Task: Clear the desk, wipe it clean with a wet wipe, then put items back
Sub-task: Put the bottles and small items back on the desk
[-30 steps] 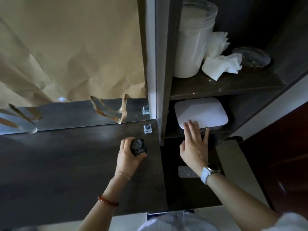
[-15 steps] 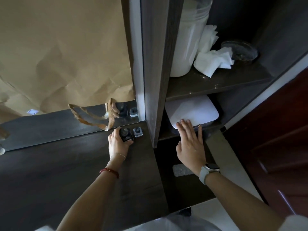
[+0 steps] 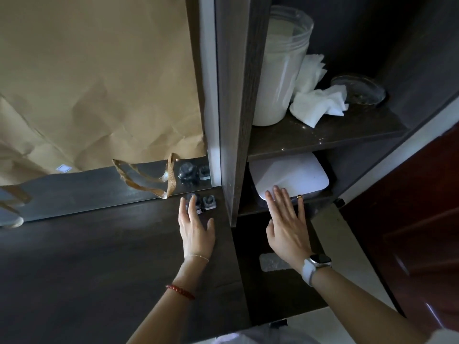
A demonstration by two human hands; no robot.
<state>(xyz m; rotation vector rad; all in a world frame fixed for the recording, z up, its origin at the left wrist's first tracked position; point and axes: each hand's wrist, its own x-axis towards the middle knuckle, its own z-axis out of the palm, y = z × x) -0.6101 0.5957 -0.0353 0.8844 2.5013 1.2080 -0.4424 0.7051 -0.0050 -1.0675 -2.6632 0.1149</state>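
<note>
White box (image 3: 288, 178): lies flat on the lower shelf (image 3: 250, 209) of the side unit, long axis running left to right, near edge facing the person. Right hand (image 3: 288, 229): directly in front of the box, fingers straight and spread, fingertips (image 3: 272, 194) touching its near edge; it grips nothing. Judged the nearer hand for the box; a pull toward the person would bring it out of the compartment.

Dark bottle (image 3: 192, 203): upright at the back of the surface (image 3: 87, 256), close to the mirror (image 3: 82, 187), just beside a small clear bottle (image 3: 209, 201) on its right. Left hand (image 3: 196, 232): open, fingers relaxed and extended toward the dark bottle, whether touching it cannot be told.

Upright divider panel (image 3: 233, 120): stands between the two hands.

Upper shelf (image 3: 323, 135): carries a tall clear tub (image 3: 280, 70), crumpled wipes (image 3: 320, 100) beside it, and a round lid (image 3: 360, 89) further right.

Brown paper (image 3: 99, 70): covers the mirror above.
</note>
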